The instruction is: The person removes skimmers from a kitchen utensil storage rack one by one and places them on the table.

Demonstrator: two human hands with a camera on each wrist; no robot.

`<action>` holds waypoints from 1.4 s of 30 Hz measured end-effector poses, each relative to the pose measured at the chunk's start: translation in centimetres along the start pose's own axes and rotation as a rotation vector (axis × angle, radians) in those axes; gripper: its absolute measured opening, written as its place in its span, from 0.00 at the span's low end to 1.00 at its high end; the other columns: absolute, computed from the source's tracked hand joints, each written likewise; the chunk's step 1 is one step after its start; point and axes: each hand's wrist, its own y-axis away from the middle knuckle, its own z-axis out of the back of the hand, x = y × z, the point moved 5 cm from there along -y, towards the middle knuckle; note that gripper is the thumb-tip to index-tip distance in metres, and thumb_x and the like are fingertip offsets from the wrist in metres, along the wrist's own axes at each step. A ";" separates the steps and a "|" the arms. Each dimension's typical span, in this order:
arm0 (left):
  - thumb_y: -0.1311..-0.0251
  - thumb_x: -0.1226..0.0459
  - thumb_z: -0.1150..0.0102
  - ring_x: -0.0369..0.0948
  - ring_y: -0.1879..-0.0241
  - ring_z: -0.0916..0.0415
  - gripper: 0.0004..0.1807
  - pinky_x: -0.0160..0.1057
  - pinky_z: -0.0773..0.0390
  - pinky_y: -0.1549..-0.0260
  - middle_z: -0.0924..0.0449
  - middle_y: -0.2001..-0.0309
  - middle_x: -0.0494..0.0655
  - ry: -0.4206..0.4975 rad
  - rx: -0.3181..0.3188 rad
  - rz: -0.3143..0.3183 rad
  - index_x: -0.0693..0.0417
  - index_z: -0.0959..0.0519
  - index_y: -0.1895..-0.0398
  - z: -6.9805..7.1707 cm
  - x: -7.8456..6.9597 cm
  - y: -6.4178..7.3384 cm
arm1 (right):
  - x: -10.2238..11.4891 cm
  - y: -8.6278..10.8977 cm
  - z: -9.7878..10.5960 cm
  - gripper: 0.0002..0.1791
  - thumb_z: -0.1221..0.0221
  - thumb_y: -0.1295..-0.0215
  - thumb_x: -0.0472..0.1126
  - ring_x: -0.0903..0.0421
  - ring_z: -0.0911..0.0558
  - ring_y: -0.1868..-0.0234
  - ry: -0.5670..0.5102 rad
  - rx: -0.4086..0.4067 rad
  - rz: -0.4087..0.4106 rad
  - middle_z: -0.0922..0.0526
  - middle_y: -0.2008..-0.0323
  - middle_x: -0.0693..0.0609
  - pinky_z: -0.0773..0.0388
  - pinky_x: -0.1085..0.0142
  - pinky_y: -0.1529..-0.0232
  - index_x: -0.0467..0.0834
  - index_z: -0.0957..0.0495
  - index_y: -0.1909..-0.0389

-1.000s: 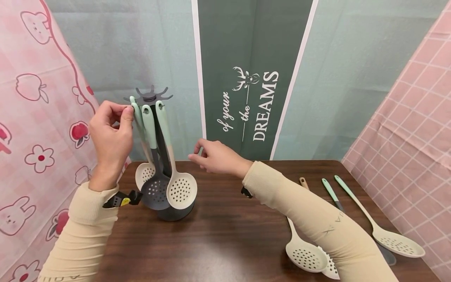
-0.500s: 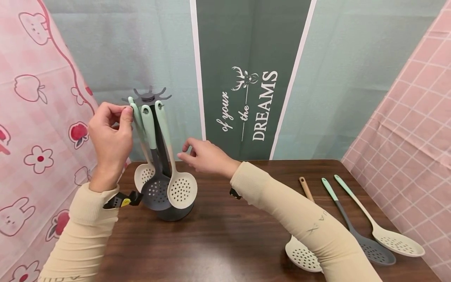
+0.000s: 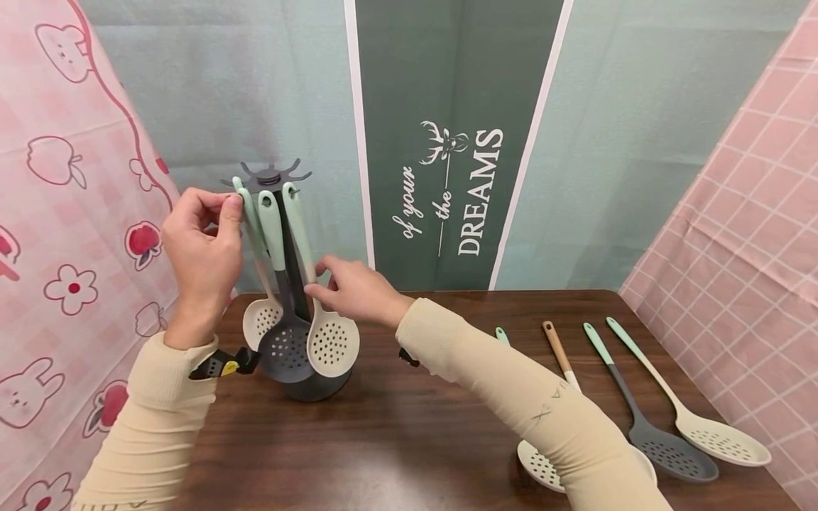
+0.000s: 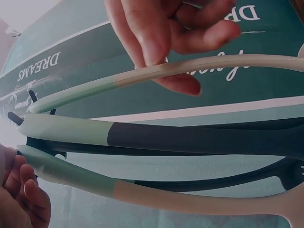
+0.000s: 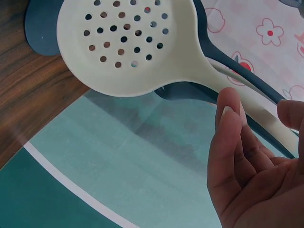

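Cream skimmer: hanging left of centre in the head view, mint handle up, holed bowl down. Straddling its stem with forefinger and thumb of the right hand; leaving a gap between the fingers in the right wrist view, so not being able to tell whether grasping or released. With the fingers of the left hand, pinching the top of the left cream skimmer, towards the upper left of the frame. Between both, seeing a dark grey skimmer hanging. Carrying all three on a dark rack, standing on the brown tabletop. At lower right, seeing a cream slotted spoon lying beside a dark slotted spoon, then a brown handle running partly under the right sleeve. Across the back, showing a green panel lettered "DREAMS"; at the left edge, hanging a pink patterned cloth; at right, a pink checked cloth.
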 end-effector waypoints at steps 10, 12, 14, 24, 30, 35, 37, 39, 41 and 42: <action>0.35 0.65 0.35 0.28 0.77 0.26 0.12 0.26 0.29 0.74 0.20 0.72 0.29 0.004 -0.005 0.007 0.70 0.18 0.65 0.0 -0.2 0.1 | -0.2 -0.4 -0.8 0.11 0.43 0.24 0.52 0.62 0.21 0.76 0.077 -0.076 0.019 0.19 0.75 0.59 0.28 0.68 0.75 0.48 0.24 0.60; 0.35 0.65 0.35 0.28 0.77 0.26 0.12 0.25 0.30 0.75 0.20 0.72 0.29 0.007 -0.006 0.006 0.70 0.18 0.65 0.0 -0.1 0.1 | -0.1 -0.4 -0.9 0.12 0.43 0.24 0.51 0.62 0.22 0.76 0.085 -0.088 0.026 0.20 0.76 0.59 0.29 0.69 0.76 0.49 0.24 0.64; 0.35 0.65 0.35 0.28 0.77 0.26 0.11 0.25 0.30 0.75 0.20 0.73 0.30 0.011 -0.006 0.008 0.69 0.17 0.65 0.0 -0.1 0.0 | -0.1 -0.4 -0.8 0.13 0.43 0.24 0.52 0.62 0.23 0.77 0.086 -0.092 0.026 0.21 0.77 0.58 0.30 0.69 0.77 0.49 0.25 0.67; 0.35 0.65 0.35 0.29 0.78 0.26 0.09 0.26 0.29 0.75 0.20 0.72 0.32 0.028 0.007 0.016 0.66 0.17 0.65 -0.1 -0.1 0.1 | -0.2 -0.1 -0.6 0.10 0.44 0.23 0.47 0.62 0.24 0.77 0.058 -0.089 0.052 0.21 0.76 0.56 0.30 0.71 0.76 0.47 0.22 0.64; 0.35 0.66 0.35 0.29 0.77 0.26 0.09 0.26 0.30 0.75 0.20 0.72 0.32 0.023 0.008 0.016 0.67 0.17 0.65 -0.1 -0.1 0.2 | -0.3 0.0 -0.6 0.08 0.45 0.23 0.44 0.62 0.25 0.76 0.064 -0.089 0.078 0.22 0.75 0.55 0.31 0.71 0.75 0.46 0.22 0.62; 0.35 0.66 0.35 0.29 0.77 0.26 0.09 0.26 0.29 0.75 0.20 0.72 0.32 0.027 0.009 0.014 0.67 0.17 0.65 -0.2 0.0 0.2 | -0.2 0.2 -0.5 0.09 0.45 0.23 0.45 0.62 0.25 0.76 0.072 -0.077 0.082 0.23 0.76 0.56 0.31 0.71 0.75 0.46 0.23 0.63; 0.35 0.66 0.35 0.29 0.77 0.26 0.10 0.26 0.29 0.75 0.20 0.72 0.31 0.029 0.007 0.012 0.68 0.17 0.65 -0.2 0.0 0.2 | -0.2 0.3 -0.4 0.09 0.45 0.23 0.46 0.62 0.26 0.77 0.079 -0.075 0.083 0.23 0.76 0.56 0.31 0.71 0.76 0.46 0.23 0.64; 0.35 0.66 0.35 0.29 0.77 0.26 0.10 0.26 0.30 0.75 0.20 0.72 0.31 0.031 0.001 0.011 0.68 0.17 0.65 -0.2 0.0 0.1 | -0.2 0.4 -0.2 0.09 0.45 0.23 0.46 0.62 0.26 0.77 0.087 -0.075 0.085 0.23 0.76 0.56 0.31 0.71 0.76 0.46 0.22 0.63; 0.35 0.66 0.35 0.29 0.77 0.26 0.10 0.26 0.30 0.75 0.20 0.72 0.31 0.033 -0.003 0.011 0.69 0.17 0.65 -0.2 -0.1 0.1 | -0.2 0.5 0.0 0.09 0.45 0.23 0.46 0.63 0.25 0.77 0.093 -0.075 0.087 0.23 0.76 0.56 0.31 0.71 0.76 0.46 0.22 0.62; 0.35 0.66 0.35 0.29 0.77 0.26 0.10 0.26 0.30 0.75 0.20 0.72 0.31 0.033 -0.005 0.011 0.69 0.17 0.65 -0.2 -0.1 0.1 | -0.2 0.5 0.0 0.09 0.45 0.23 0.46 0.63 0.25 0.76 0.094 -0.074 0.088 0.23 0.76 0.56 0.31 0.71 0.76 0.46 0.21 0.61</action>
